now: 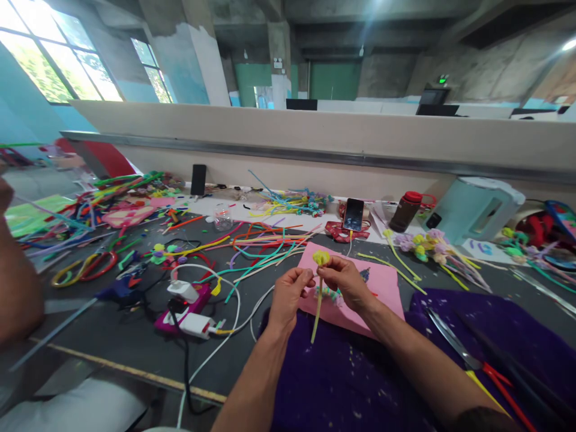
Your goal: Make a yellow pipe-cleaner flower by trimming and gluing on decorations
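A yellow pipe-cleaner flower (321,258) stands upright between my hands, its pale yellow-green stem (316,318) hanging down at a slight tilt. My right hand (346,281) pinches it just under the bloom. Close by on the left, my left hand (290,294) has thumb and forefinger pressed together; what lies between them is too small to make out. Beneath both hands is a pink sheet (387,294), with a small teal and pink fuzzy piece (333,295) partly hidden by my fingers.
Scissors (454,342) rest on a dark purple cloth (360,390). A purple power strip (204,298) with white chargers and a glue gun (119,291) lie left. Loose pipe cleaners (261,240), a phone (353,215), a bottle (405,211) and a kettle (488,207) stand behind. Another person's arm (18,264) is far left.
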`<state>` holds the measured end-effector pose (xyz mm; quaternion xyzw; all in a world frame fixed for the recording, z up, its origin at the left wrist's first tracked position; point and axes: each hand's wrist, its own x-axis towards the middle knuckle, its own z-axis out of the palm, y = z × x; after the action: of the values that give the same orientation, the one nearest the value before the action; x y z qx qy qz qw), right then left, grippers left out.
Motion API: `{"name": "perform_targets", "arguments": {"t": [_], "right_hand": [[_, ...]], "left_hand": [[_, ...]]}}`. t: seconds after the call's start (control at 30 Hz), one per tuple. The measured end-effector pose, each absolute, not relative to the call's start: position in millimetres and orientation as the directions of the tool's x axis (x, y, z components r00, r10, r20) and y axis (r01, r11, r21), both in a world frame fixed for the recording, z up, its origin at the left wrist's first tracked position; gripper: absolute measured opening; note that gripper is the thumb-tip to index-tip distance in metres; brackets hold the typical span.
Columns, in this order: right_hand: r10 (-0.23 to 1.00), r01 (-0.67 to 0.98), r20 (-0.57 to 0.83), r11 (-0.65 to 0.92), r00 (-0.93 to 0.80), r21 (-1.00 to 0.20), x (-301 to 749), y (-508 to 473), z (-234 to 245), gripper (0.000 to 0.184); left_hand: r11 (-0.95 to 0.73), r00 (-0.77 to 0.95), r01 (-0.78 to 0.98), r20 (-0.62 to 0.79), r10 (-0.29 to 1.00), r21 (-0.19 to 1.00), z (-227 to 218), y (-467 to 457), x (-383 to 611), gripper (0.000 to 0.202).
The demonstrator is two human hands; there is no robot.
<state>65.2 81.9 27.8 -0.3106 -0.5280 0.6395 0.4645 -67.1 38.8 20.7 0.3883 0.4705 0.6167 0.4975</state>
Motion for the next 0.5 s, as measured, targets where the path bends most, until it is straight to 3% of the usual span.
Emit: {"name": "perform_targets", "arguments": {"t": [0.27, 0.5], "right_hand": [[0.928, -0.239, 0.079, -0.011, -0.364, -0.971, 62.7, 80.1, 27.7, 0.022], [0.923, -0.240, 0.065, -0.030, -0.380, -0.970, 61.0, 77.9, 26.5, 0.023]], "left_hand": [[0.074, -0.030, -0.289, -0.086, 0.996, 0.954, 24.8, 35.3, -62.1, 0.027], [0.058, 0.022, -0.276, -0.053, 0.998, 0.959, 16.7, 37.6, -60.7, 0.019]]}}
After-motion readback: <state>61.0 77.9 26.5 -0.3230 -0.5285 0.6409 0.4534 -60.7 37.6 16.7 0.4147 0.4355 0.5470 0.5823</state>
